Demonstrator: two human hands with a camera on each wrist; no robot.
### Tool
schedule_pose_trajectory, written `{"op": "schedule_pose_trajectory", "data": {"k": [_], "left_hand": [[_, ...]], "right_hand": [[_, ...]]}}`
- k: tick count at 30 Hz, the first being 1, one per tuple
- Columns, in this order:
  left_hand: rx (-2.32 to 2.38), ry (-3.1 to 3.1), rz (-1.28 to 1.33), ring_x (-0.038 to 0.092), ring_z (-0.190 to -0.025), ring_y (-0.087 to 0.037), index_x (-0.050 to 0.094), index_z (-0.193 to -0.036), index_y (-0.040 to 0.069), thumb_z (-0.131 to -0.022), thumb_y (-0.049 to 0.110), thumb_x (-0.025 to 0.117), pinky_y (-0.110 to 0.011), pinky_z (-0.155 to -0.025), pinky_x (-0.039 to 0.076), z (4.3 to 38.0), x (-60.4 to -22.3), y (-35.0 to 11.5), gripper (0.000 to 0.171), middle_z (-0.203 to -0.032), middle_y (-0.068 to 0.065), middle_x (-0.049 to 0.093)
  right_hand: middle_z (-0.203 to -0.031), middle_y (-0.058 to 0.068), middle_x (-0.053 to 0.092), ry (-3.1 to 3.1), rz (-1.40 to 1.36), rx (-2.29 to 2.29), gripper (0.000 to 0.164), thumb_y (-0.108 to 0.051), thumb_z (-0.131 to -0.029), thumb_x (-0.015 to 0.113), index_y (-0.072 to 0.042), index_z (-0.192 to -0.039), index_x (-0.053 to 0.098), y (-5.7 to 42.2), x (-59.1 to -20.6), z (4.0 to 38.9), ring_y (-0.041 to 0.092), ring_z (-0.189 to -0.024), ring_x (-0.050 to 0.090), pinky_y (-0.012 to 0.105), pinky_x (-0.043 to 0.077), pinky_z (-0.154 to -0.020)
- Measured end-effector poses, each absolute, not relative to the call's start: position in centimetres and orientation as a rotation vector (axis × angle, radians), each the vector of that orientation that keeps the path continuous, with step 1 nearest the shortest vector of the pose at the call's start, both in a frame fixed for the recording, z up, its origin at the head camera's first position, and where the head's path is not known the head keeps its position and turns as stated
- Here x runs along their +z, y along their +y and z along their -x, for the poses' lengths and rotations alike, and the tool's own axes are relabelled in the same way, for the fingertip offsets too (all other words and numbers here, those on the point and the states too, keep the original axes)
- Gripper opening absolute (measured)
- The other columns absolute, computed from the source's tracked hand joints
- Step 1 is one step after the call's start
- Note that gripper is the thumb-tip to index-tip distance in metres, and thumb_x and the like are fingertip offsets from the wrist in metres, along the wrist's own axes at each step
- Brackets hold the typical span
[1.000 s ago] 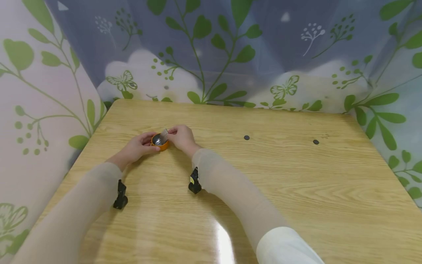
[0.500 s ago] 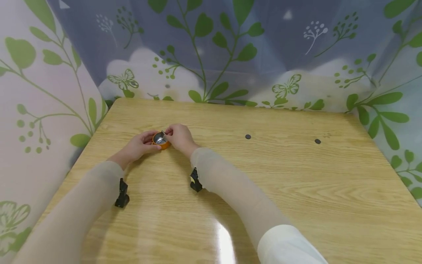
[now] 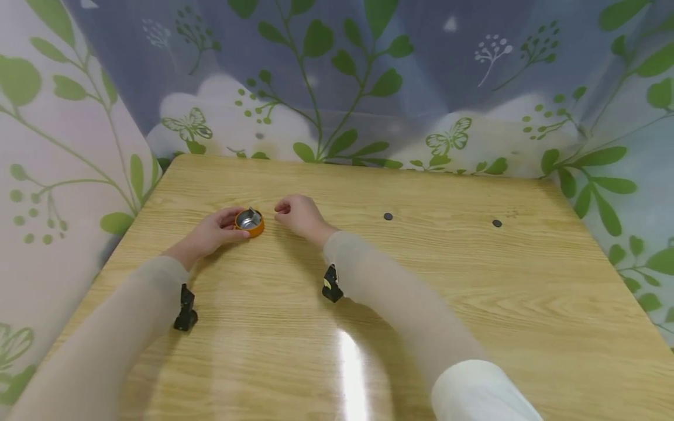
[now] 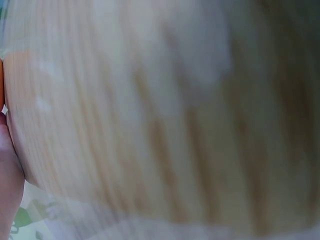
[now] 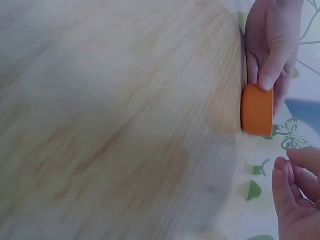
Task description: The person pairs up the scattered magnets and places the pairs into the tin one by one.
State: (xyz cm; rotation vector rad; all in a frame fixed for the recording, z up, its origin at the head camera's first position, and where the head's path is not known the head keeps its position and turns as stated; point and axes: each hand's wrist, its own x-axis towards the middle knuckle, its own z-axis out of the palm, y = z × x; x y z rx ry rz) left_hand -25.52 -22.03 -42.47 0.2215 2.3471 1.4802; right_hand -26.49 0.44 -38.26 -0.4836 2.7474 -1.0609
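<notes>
Fingers of the left hand (image 3: pixel 212 230) clasp a round orange, metal-lined bowl (image 3: pixel 257 232), presumably steadying it, while the right hand (image 3: pixel 302 215) curls loosely, fingertips nearly together.

Beige sleeves (image 3: pixel 395 298) bear small black wrist cameras (image 3: pixel 186 313).

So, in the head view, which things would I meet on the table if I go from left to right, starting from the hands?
Left hand → round orange dish with shiny metallic inside → right hand → first flat, dark, round disc → second flat, dark, round disc.
</notes>
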Motion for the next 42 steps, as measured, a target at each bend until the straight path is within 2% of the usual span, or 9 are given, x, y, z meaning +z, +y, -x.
{"op": "schedule_pose_trajectory", "data": {"k": [13,24,34,42], "left_hand": [[1.493,2.318,-0.227,0.029,-0.133,-0.035,0.025,-0.145,-0.001,-0.088,0.016,0.066,-0.047,-0.107,0.025,24.8,-42.5,-22.0,0.073,-0.145,-0.025,0.030],[1.479,2.360,-0.245,0.036,-0.128,-0.035,0.027,-0.144,-0.001,-0.087,0.016,0.067,-0.046,-0.104,0.030,24.7,-42.7,-21.8,0.072,-0.141,-0.025,0.036],[1.386,2.430,-0.260,0.035,-0.129,-0.037,0.033,-0.139,-0.003,-0.086,0.017,0.068,-0.047,-0.104,0.030,24.9,-41.9,-21.2,0.066,-0.138,-0.024,0.039],[1.274,2.516,-0.257,0.031,-0.130,-0.041,0.021,-0.143,-0.008,-0.087,0.019,0.067,-0.049,-0.106,0.026,24.5,-41.0,-20.4,0.077,-0.144,-0.027,0.029]], "right_hand": [[-0.098,0.009,0.066,2.671,0.586,-0.985,0.019,-0.010,-0.089,0.064,0.001,-0.105,0.067,4.6,-38.3,24.4,0.017,-0.091,0.060,0.021,0.046,-0.078],[-0.100,0.008,0.066,2.671,0.567,-0.902,0.021,-0.012,-0.091,0.061,0.000,-0.107,0.067,10.8,-38.2,22.8,0.019,-0.094,0.060,0.031,0.047,-0.084],[-0.100,0.010,0.066,2.647,0.607,-0.916,0.024,-0.011,-0.090,0.062,0.003,-0.110,0.065,14.4,-38.5,21.7,0.021,-0.094,0.061,0.031,0.049,-0.082],[-0.105,0.012,0.065,2.652,0.596,-0.908,0.031,-0.013,-0.090,0.063,0.004,-0.116,0.061,17.3,-38.5,20.9,0.024,-0.098,0.060,0.035,0.047,-0.086]]}}
